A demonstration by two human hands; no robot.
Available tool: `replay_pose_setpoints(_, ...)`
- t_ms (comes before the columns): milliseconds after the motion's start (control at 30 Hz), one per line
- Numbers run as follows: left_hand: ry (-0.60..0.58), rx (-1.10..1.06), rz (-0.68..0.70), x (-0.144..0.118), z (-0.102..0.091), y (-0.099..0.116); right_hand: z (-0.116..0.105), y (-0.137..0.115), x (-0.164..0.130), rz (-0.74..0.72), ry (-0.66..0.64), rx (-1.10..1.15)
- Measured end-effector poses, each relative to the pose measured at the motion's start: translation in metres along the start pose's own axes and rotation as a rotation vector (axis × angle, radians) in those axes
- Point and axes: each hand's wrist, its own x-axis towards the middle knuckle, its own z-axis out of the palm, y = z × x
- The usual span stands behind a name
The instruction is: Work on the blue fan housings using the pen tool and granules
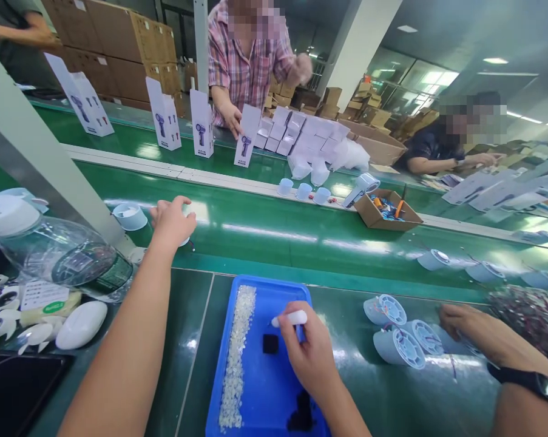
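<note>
While the left hand reaches out over the green belt, its fingers curl down on a pale round part that is mostly hidden under them; a bit of white and a thin dark wire peek out beside the hand. Another pale blue round cup sits just beside it on the belt. The right hand is over the blue tray, and its thumb and fingers pinch a small white pen-like tool that lies sideways. Inside the tray, a strip of tiny clear beads runs along the left side, and a small black square lies just beside the right hand.

To the right, two blue fan parts lie on the table near another person's hand. Across the belt, a person in a pink checked shirt touches a white box with a picture of a purple hand fan on it. More such boxes stand in a row. On the left, a white lid shows grey writing, but it is too blurry to read.
</note>
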Motion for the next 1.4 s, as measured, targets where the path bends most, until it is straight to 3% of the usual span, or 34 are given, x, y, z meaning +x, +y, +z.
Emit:
replay_pose_setpoints(100, -0.156, 0.089, -0.124, 0.001, 0.007, -0.007, -0.01, -0.009, -0.001, -0.036, -0.008, -0.087)
replay_pose_setpoints(200, -0.292, 0.096, -0.144, 0.008, 0.017, -0.017, -0.019, -0.013, -0.02, 0.049, 0.212, -0.057)
replay_pose_setpoints(333, -0.299, 0.053, -0.091, 0.011, 0.02, -0.015, -0.023, -0.011, -0.07, 0.198, 0.518, -0.058)
replay_pose_setpoints(433, -0.255, -0.105, -0.054, 0.002, 0.009, 0.004, -0.021, -0.007, -0.098, 0.235, 0.603, -0.091)
replay_pose_setpoints(600, -0.253, -0.528, -0.05, -0.022, -0.012, 0.042, -0.016, -0.003, -0.106, 0.303, 0.595, -0.104)
replay_pose_setpoints(800, -0.28, -0.897, 0.067, -0.046, -0.03, 0.07, -0.012, -0.003, -0.103, 0.314, 0.596, -0.127)
replay_pose_setpoints(1000, -0.579, -1.29, 0.161, -0.067, -0.049, 0.087, -0.019, -0.006, -0.09, 0.226, 0.38, -0.116)
replay_pose_setpoints(1200, -0.701, -1.337, 0.144, -0.085, -0.042, 0.101, -0.008, -0.02, -0.053, 0.132, 0.31, -0.031)
replay_pose_setpoints(1333, -0.818, -1.35, 0.137, -0.1, -0.035, 0.111, -0.002, -0.033, -0.04, 0.134, 0.187, 0.019)
replay_pose_setpoints(1400, -0.87, -1.327, 0.133, -0.107, -0.035, 0.115, -0.008, -0.042, -0.04, 0.112, 0.279, 0.06)
